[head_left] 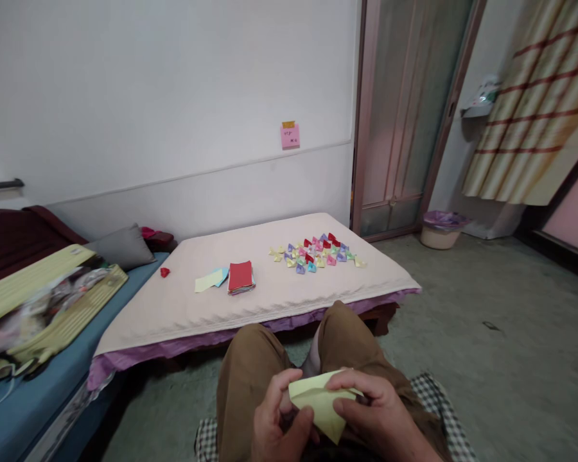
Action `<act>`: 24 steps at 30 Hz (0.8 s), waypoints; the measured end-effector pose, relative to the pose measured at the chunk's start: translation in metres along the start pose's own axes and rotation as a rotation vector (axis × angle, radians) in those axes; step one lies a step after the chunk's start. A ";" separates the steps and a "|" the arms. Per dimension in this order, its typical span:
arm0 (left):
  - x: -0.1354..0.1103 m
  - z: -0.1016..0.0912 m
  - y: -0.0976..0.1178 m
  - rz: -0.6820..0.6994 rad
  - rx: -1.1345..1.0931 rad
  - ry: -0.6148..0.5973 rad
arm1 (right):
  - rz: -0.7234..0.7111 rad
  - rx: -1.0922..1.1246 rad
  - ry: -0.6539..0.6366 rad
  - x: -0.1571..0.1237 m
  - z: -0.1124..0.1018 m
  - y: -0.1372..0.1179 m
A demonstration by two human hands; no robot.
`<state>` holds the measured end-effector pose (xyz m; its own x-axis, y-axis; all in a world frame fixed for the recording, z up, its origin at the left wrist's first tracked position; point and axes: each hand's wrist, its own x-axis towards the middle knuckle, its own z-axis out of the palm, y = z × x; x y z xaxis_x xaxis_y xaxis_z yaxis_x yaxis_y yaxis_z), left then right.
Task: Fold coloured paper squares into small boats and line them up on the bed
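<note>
A pale yellow-green sheet of paper point(322, 409), partly folded with a point hanging downward, is held above my lap. My left hand point(280, 417) grips its left side, thumb in front and fingers partly hidden behind. On the right side my right hand point(373, 407) pinches the paper, with its index finger along the upper edge and thumb on the front face. Ahead on the low table, several small folded paper pieces point(313, 253) in many colours lie in a cluster. A stack of square paper with a red sheet on top point(241, 276) sits left of them.
Beside the stack lie loose yellow point(207, 282) and blue sheets. A small red piece point(164, 273) is near the table's left end. The pale cloth point(270, 305) covers the table. A blue-covered sofa point(147, 273) stands left; a lined bin point(442, 232) is at the right.
</note>
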<state>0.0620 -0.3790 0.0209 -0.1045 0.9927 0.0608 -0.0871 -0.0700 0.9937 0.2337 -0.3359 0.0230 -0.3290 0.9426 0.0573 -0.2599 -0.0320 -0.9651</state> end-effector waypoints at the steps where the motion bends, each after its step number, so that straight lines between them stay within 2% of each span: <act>1: 0.000 0.000 0.002 -0.002 0.016 0.005 | 0.000 -0.006 0.000 0.000 0.000 0.000; 5: -0.002 0.000 0.009 0.033 0.114 0.030 | -0.011 -0.051 -0.002 0.001 0.000 -0.002; 8: -0.002 -0.001 0.013 0.101 0.087 0.024 | -0.062 -0.079 0.002 0.001 0.000 -0.001; 10: -0.001 -0.003 0.015 0.072 0.046 0.041 | -0.077 -0.096 -0.010 0.001 0.001 -0.002; 14: 0.001 -0.004 0.017 -0.082 -0.043 0.072 | -0.103 -0.173 -0.035 -0.001 0.002 -0.010; 19: 0.004 -0.003 0.012 -0.038 0.009 0.129 | -0.141 -0.323 -0.065 -0.004 0.003 -0.024; 22: 0.006 -0.002 0.007 -0.033 0.082 0.189 | -0.162 -0.380 -0.101 -0.004 0.002 -0.024; 24: 0.006 -0.002 0.005 -0.023 0.091 0.184 | -0.155 -0.378 -0.100 -0.004 0.002 -0.020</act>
<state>0.0589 -0.3732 0.0260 -0.2838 0.9585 0.0280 -0.0026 -0.0300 0.9995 0.2383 -0.3396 0.0427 -0.4035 0.8892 0.2158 0.0317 0.2493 -0.9679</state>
